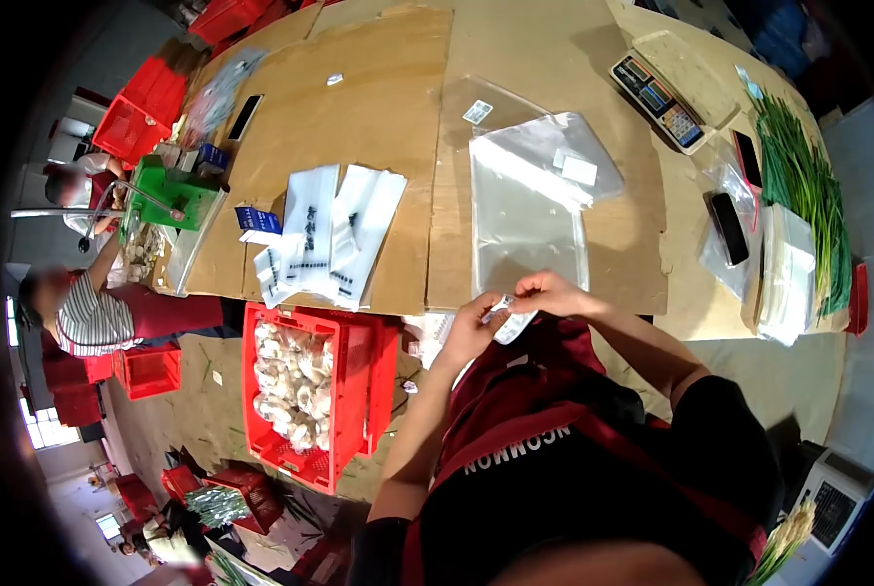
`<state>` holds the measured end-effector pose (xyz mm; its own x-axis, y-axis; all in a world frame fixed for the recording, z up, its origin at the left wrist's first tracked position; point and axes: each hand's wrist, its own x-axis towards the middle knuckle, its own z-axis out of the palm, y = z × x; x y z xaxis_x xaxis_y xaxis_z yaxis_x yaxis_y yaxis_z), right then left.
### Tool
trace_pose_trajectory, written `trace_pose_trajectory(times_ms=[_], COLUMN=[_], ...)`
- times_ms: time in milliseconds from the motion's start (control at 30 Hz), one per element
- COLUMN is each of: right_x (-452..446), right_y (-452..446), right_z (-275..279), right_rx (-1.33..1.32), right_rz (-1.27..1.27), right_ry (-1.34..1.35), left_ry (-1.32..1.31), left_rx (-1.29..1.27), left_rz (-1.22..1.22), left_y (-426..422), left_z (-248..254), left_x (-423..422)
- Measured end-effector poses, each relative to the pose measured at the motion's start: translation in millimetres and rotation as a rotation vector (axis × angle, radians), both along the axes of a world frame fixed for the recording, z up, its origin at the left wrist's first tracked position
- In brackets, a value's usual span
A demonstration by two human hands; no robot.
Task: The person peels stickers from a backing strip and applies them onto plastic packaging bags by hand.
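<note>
My left hand [471,330] and my right hand [546,292] are close together at the table's front edge, in front of my apron. Between them is a small white label roll [515,326], with the fingers of both hands closed on it. Just beyond my hands lies a stack of clear plastic bags [530,234], with a white label [580,171] on it. Another printed label [478,111] sits behind the stack. Left of these, printed white bags [366,225] are spread on the cardboard [378,88].
A red crate [349,391] of bagged garlic bulbs [295,386] stands below the table at left. A scale [657,103], phones [726,228] and green stalks [798,186] lie at right. Two people [95,311] are at the far left, beside a green box [173,193].
</note>
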<state>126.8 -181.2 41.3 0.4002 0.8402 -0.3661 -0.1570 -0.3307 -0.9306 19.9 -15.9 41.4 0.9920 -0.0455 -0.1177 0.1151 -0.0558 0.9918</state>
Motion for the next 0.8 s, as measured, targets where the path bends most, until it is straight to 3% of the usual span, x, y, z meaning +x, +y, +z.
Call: trace_pose_trajectory(times_ms=[100,133,200,267,333,367,433,467,533,600,667,733,800], right_x=[-3,-1,11,25,46,47,50,49,36,38,47,50,69], right_y=[0,2,6,11,10,2,-2,-3,-9,-19,-18,-11,-15], right_z=[-3,-10,-10,-15,-42,-47,-24,-25,-28,-34,-54,-32,-40], right_rx=[0.006,0.135,0.153,0.158,-0.395,-0.394,-0.479,-0.476,-0.119,-0.016,-0.174,-0.099,-0.151], right_rz=[-0.024,-0.035,-0.187,-0.306,-0.215,-0.214,-0.471,-0.468,-0.198,-0.144,-0.207,-0.231,-0.302], right_ry=[0.182,0.157,0.035,-0.085,-0.872,-0.871,-1.238,-1.237,-1.337,-1.335,-1.210,-1.191,-0.476], left_ry=[0.011,0.019,0.260,0.264,0.220,0.221,0.284,0.286,0.255,0.150,0.159,0.156,0.148], left_rx=[0.026,0.029,0.215,0.292,0.351,0.351,0.231,0.233,-0.213,-0.203,-0.138,-0.055,-0.100], left_rz=[0.031,0.029,0.143,0.189,0.142,0.142,0.158,0.162,0.217,0.239,0.125,0.093,0.092], left_y=[6,7,12,16,25,27,31,31,24,20,23,27,23], left_z=[-1,1,10,17,2,-4,-5,-5,-3,-4,-9,-14,-8], left_x=[-2,-2,0,3,-2,-8,-13,-15,-24,-25,-26,-24,-24])
